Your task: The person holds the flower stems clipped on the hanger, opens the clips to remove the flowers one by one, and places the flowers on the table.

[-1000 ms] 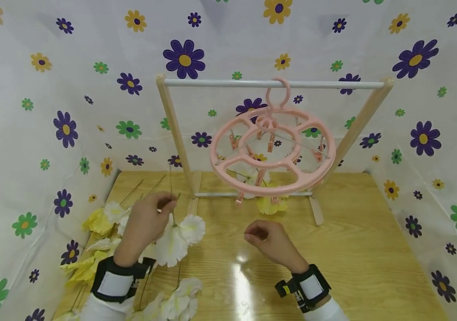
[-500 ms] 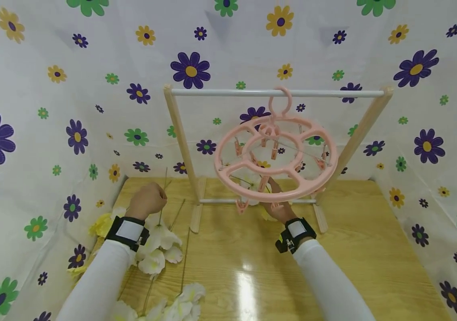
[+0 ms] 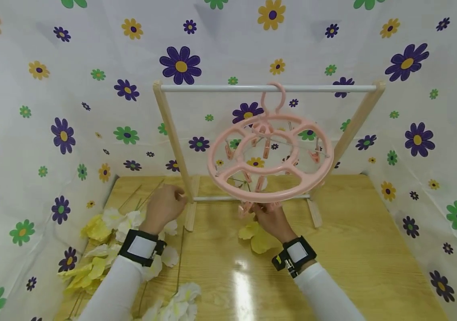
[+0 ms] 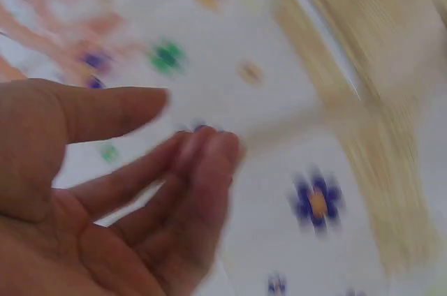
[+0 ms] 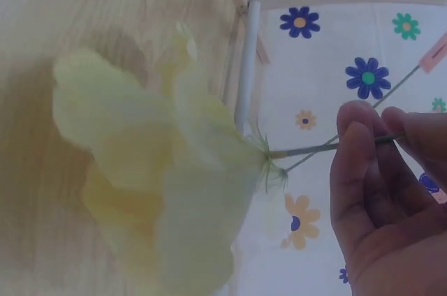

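Note:
My right hand (image 3: 273, 223) pinches the thin green stem (image 5: 304, 150) of a yellow artificial flower (image 3: 258, 238) between thumb and fingers. That flower hangs head down, just under the front rim of a round pink clip hanger (image 3: 228, 187). Close to those fingertips dangles a pink clip (image 3: 246, 207). In the right wrist view, a second stem runs behind the hand up to a pink clip (image 5: 434, 56). By the stand's left post, my left hand (image 3: 166, 208) holds nothing; in the left wrist view its thumb and bent fingers are apart.
The hanger hooks over the white rod (image 3: 212, 88) of a wooden stand (image 3: 170, 129). Several white and yellow artificial flowers (image 3: 96, 232) lie at the table's left, and more white ones (image 3: 180, 305) at the front. Flower-patterned cloth (image 3: 228, 44) surrounds the table.
My right hand has gone in under the hanger and come back a little, now with a yellow flower's stem pinched. My left hand, earlier by an upright stem, has moved right toward the post.

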`<state>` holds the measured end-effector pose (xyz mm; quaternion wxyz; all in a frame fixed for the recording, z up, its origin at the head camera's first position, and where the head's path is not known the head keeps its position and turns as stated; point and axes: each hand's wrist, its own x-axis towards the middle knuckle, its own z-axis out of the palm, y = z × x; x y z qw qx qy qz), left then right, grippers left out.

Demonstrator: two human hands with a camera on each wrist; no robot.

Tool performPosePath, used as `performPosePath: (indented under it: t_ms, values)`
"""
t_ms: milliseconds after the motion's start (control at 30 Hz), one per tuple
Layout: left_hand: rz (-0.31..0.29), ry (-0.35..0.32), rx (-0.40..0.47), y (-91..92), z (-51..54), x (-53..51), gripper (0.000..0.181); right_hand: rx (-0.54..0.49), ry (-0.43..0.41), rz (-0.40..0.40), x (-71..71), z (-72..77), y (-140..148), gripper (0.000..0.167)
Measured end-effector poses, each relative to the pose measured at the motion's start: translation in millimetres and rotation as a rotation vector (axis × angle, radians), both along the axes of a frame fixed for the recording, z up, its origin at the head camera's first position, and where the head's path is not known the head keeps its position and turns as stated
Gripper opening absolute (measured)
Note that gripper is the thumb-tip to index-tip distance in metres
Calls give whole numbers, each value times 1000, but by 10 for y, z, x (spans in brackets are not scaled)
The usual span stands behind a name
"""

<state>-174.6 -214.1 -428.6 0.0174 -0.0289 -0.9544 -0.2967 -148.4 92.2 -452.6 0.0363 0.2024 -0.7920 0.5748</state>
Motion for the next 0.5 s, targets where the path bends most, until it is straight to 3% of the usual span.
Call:
performPosePath:
  t_ms: [100,167,233,333,400,500]
  values:
    - [-130,92,200,347,23,77,32,1,2,31,-90,-345,55,23]
    - [-212,112,335,562,4,106,31,-42,-59,37,-40,-376,51,23]
    - [-258,124,428,752,-43,129,28,-96,-131,42,-12,-419,30,20]
    - [-266,130,552,980,-107,155,24,-157,-206,62,68,-436,10,21]
    - [-244,144,635,1093,-139,159,27,-158,-204,78,109,-443,-4,21]
    - [-244,139,856,1239,-142,126,32,-108,-187,61,157,-441,-19,21]
